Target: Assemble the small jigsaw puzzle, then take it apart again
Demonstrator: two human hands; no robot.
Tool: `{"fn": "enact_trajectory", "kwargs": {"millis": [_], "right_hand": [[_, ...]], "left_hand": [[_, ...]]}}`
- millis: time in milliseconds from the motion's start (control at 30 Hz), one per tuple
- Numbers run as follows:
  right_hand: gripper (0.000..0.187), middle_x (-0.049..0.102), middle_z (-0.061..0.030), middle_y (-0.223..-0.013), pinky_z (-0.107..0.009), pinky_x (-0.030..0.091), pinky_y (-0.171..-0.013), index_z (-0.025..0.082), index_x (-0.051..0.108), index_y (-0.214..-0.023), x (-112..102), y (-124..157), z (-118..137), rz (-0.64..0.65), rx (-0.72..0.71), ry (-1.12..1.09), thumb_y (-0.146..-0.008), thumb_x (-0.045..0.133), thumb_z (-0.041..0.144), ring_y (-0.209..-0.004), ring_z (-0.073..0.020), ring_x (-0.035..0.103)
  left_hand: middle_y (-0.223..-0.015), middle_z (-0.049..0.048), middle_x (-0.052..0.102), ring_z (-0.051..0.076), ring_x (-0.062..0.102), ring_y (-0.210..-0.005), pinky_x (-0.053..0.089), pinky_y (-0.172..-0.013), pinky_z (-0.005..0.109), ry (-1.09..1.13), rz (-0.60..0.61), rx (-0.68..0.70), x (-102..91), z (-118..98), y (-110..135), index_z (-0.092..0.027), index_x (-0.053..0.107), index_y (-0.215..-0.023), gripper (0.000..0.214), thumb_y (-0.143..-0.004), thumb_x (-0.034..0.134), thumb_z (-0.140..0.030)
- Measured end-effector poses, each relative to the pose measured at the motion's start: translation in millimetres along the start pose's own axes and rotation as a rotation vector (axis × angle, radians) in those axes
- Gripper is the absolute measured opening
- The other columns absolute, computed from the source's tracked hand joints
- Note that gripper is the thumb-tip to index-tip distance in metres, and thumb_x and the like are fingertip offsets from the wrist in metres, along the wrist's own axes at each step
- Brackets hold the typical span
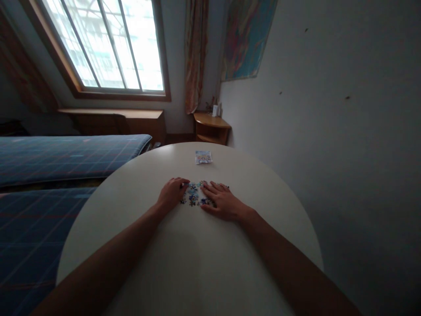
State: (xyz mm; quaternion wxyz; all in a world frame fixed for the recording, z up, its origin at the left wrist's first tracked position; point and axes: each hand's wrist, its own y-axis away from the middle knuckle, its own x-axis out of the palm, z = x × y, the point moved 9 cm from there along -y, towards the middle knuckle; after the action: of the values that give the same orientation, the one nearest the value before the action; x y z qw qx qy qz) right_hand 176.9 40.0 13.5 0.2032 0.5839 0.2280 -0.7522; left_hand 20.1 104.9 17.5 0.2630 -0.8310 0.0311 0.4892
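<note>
Small jigsaw puzzle pieces [192,195], mostly blue with some brown and white, lie in a loose patch on a white round table [184,254]. At the left edge of the patch rests my left hand [171,193], its fingers loosely curved and the thumb apart from the forefinger. Its fingertips touch or nearly touch the nearest pieces, and no piece is plainly held. My right hand [222,201] lies palm down with fingers spread over the right part of the patch, hiding some pieces. Farther back on the table is a small printed picture packet [203,157].
Left of the table are beds with blue plaid mattresses [66,158]. A wooden corner shelf [212,120] with small items stands beyond the table. A pale wall [312,131] runs along the right, and a window [108,44] is at the back left.
</note>
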Motion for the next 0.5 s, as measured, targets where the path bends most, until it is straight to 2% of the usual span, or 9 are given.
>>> {"fn": "enact_trajectory", "kwargs": {"millis": [233,400,500], "right_hand": [[0.089,0.021,-0.0129,-0.160,-0.053,0.014,-0.117,0.017,0.022,-0.155,2.5,5.2,-24.9,0.015,0.088,-0.004,-0.089,0.031,0.075,-0.147,-0.0334,0.017],[0.080,0.017,-0.0078,-0.162,-0.056,0.012,-0.116,0.027,0.024,-0.154,4.2,6.6,-29.6,0.037,0.087,0.000,-0.089,0.029,0.075,-0.148,-0.0339,0.013],[0.079,0.016,-0.0070,-0.162,-0.058,0.012,-0.116,0.029,0.024,-0.154,3.0,6.8,-26.3,0.046,0.073,0.001,-0.089,0.029,0.075,-0.148,-0.0345,0.013]], "left_hand": [[-0.126,0.0089,0.065,0.027,0.057,-0.118,0.043,-0.104,0.045,-0.076,0.007,-0.023,0.8,2.5,3.1,-0.021,0.068,-0.116,0.031,-0.094,0.046,-0.027],[-0.148,0.0106,0.047,0.030,0.038,-0.139,0.031,-0.113,0.050,-0.110,0.100,0.022,12.5,-13.3,13.5,-0.022,0.051,-0.139,0.048,-0.096,0.046,-0.043],[-0.154,0.0112,0.037,0.033,0.026,-0.145,0.024,-0.115,0.054,-0.120,0.163,0.049,20.2,-20.5,19.5,-0.024,0.042,-0.145,0.060,-0.094,0.046,-0.054]]}}
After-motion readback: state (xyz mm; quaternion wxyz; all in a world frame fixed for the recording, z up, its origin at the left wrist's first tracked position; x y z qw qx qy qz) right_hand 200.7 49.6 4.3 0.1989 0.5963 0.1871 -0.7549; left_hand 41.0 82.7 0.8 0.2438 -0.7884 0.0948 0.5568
